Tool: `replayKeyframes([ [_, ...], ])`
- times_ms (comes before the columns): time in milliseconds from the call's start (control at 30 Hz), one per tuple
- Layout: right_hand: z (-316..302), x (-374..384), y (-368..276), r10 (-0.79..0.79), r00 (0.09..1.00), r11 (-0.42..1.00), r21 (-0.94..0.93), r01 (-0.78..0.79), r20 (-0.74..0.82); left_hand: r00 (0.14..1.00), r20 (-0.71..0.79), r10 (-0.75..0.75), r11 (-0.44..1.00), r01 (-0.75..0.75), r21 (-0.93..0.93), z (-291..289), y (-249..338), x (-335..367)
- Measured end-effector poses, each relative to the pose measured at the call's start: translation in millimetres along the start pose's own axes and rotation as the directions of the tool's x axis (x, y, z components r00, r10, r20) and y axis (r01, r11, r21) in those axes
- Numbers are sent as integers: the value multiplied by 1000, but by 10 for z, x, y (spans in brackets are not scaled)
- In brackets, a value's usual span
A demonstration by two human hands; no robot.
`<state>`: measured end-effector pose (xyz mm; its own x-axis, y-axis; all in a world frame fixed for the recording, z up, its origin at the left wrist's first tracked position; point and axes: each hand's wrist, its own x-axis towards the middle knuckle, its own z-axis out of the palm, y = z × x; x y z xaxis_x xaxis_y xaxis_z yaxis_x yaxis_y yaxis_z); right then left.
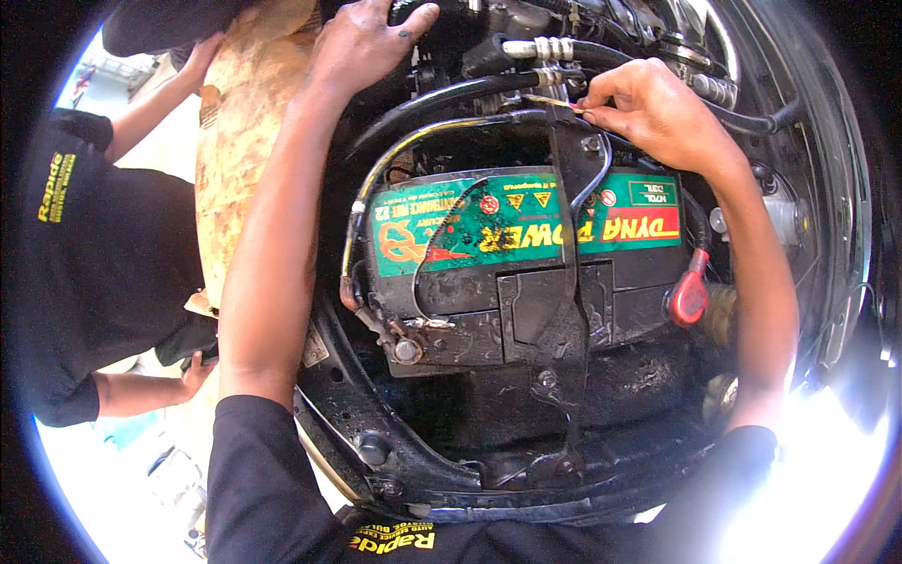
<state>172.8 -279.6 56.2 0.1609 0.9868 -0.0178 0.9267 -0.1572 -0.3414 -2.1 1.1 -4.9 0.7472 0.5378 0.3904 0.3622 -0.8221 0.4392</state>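
The battery (526, 254) sits before me; my left hand (362, 42) rests behind it, my right hand (658, 113) at its clamp bar (568, 188).

Just under your right-hand fingers (601, 94) runs a matt black metal hold-down bracket (567, 188), scuffed and dusty. Below it the battery (526, 254) shows a glossy green printed label, scratched and peeling, over grimy black plastic. Near your left-hand fingers (413, 19), smooth black rubber hoses (442, 99) gleam slightly. The red terminal cover (691, 293) looks like soft, shiny plastic. The tray (413, 461) is rough, greasy metal.
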Motion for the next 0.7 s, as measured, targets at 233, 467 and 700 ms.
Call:
replayKeyframes([
  [233, 108, -64, 107, -49, 993, 985, -170, 30, -108, 996, 61, -66, 998, 65, 8, -34, 54, 19],
  [467, 137, 93, 44, 2, 997, 981, -194, -17, -73, 995, 98, -21, 998, 26, -59, 49, -160, 62],
  [700, 287, 95, 72, 16, 997, 964, -264, -35, -74, 997, 74, 21, 1000, -22, 13, 143, -181, 96],
])
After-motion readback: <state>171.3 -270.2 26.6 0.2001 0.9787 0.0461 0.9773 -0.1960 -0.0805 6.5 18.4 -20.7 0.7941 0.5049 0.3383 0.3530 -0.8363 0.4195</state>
